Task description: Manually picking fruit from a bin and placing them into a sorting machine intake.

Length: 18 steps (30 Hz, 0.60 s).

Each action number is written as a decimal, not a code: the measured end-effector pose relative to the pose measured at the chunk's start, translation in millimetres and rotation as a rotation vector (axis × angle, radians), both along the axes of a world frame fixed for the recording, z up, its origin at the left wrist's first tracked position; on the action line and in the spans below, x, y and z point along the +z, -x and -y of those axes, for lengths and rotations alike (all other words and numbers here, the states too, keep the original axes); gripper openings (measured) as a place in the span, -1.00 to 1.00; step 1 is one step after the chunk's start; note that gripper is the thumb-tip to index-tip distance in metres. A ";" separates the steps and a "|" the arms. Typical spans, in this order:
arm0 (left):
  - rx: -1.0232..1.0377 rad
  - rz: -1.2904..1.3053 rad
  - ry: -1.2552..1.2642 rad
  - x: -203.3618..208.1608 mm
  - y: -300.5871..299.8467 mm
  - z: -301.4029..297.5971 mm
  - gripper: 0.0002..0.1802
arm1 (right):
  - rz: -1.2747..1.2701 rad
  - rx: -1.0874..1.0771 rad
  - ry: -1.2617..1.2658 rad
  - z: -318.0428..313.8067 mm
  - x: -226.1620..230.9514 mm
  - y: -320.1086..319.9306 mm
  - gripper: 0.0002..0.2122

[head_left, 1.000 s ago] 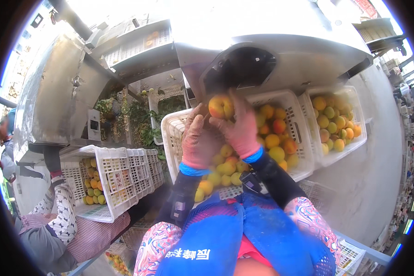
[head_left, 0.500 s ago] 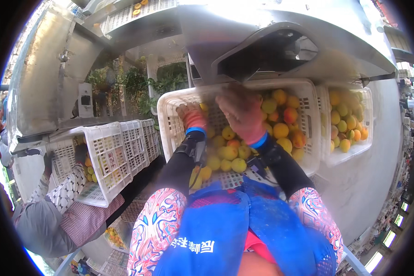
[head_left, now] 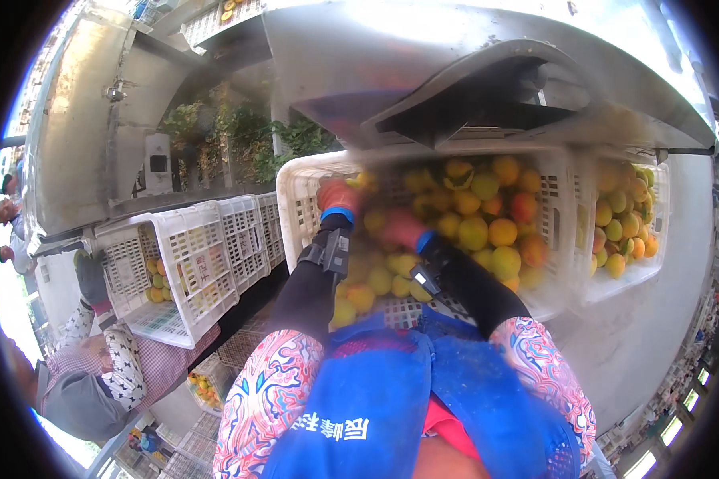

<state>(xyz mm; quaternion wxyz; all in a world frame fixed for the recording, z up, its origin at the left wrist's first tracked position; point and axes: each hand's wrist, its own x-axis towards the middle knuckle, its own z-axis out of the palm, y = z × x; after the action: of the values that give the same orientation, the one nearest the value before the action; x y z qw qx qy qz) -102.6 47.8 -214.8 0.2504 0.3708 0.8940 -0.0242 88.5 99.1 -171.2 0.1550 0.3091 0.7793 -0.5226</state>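
Note:
A white slatted crate (head_left: 295, 172) holding many yellow, green and orange-blushed apricots (head_left: 473, 232) stands in front of me. Within its left part is my left hand (head_left: 339, 194), in an orange-red glove, beside a yellow apricot (head_left: 366, 180). Its fingers are turned away and blurred, so a grip cannot be made out. My right hand (head_left: 403, 229), gloved alike, reaches down among the apricots in the middle of the crate. Motion smears its fingers, and whether it holds a fruit is unclear. Black sleeves and blue bands cover both wrists.
Metal machinery with a dark opening (head_left: 487, 104) overhangs the crate's far side. Another apricot crate (head_left: 579, 239) adjoins on the right. At left, a co-worker's gloved hand (head_left: 93, 279) is by a tilted white crate (head_left: 196, 267). Halved fruit (head_left: 228, 14) lies on a tray at top left.
My right hand has moved left and nearer to me, down among the apricots, uncovering fruit at the crate's far side. The left hand has shifted slightly. At left, the co-worker's hand has left the crate's inside.

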 end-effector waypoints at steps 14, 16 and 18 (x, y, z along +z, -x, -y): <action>0.665 2.334 -1.111 196.6 -63.5 49.6 -0.04 | -0.370 -0.518 0.278 -4.8 216.1 -47.6 -0.16; 0.791 2.175 -1.201 214.5 -63.6 48.8 0.06 | -0.615 -0.318 -0.366 11.9 205.8 -46.4 -0.12; 0.761 2.100 -1.242 227.8 -65.1 45.9 -0.01 | -0.571 -0.453 -0.349 28.5 222.4 -39.7 -0.10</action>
<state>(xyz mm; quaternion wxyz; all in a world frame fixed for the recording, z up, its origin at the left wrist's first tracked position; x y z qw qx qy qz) -37.6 1.9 13.0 0.6101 -0.0123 0.1781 0.7720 128.2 70.6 51.2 -0.2417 0.3369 0.7802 -0.4683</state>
